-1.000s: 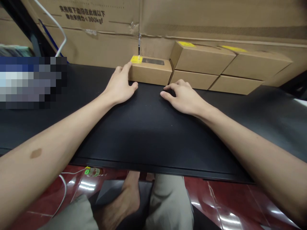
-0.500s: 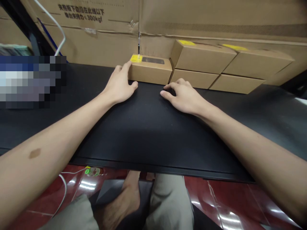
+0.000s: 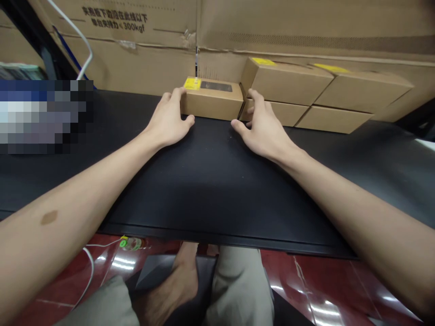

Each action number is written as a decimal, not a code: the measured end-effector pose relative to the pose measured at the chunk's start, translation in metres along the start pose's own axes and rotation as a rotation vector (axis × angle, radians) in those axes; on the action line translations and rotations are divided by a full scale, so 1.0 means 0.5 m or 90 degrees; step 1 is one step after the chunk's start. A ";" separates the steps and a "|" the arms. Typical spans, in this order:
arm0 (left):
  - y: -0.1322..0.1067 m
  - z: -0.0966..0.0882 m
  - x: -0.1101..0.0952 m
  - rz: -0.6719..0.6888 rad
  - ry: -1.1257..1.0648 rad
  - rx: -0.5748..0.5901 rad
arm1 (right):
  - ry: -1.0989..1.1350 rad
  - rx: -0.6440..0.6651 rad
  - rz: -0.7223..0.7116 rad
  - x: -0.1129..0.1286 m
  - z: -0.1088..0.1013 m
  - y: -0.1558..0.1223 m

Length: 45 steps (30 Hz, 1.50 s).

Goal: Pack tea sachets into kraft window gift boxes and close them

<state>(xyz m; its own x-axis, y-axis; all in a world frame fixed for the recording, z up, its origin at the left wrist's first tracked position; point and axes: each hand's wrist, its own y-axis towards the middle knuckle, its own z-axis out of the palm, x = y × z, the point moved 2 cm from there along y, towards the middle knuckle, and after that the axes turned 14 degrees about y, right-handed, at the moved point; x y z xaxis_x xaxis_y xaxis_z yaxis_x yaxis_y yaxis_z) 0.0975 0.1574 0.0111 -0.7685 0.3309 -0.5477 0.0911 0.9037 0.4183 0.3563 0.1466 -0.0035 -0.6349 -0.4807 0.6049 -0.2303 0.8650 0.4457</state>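
A kraft cardboard box (image 3: 212, 103) with a yellow label on top lies alone on the black table, against the back. My left hand (image 3: 169, 118) rests at its left end, fingertips touching the corner and thumb low beside it. My right hand (image 3: 262, 127) is at the box's right end, fingers spread and reaching into the gap between that box and a stack of similar boxes (image 3: 287, 83). Neither hand lifts anything. The stack stands two layers high, to the right.
Large printed cardboard sheets (image 3: 112, 34) stand behind the black table (image 3: 217, 194), and a white wire (image 3: 84, 45) hangs at the back left. A pixelated patch covers the far left. Below the table's near edge are a small bottle (image 3: 133, 243) and a glossy red floor.
My right hand has moved forward from the table onto the right end of the box, its fingers now spread. My left hand has hardly shifted, and the box stays in place.
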 end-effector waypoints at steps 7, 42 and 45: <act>-0.002 -0.012 -0.007 0.029 0.041 -0.028 | -0.003 0.029 0.005 -0.021 0.008 0.016; -0.158 -0.065 0.009 -0.250 -0.181 -0.111 | 0.526 -0.010 0.276 0.116 0.000 -0.032; -0.156 -0.063 0.012 -0.219 -0.224 -0.103 | 0.557 -0.010 0.267 0.119 -0.001 -0.033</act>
<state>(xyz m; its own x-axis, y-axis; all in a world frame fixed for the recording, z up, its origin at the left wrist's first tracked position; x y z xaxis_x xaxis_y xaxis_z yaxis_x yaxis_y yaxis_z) 0.0659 0.0802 -0.0022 -0.4748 0.1186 -0.8721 -0.2503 0.9317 0.2630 0.3226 0.1034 0.0254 0.1109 -0.0763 0.9909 -0.0960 0.9916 0.0871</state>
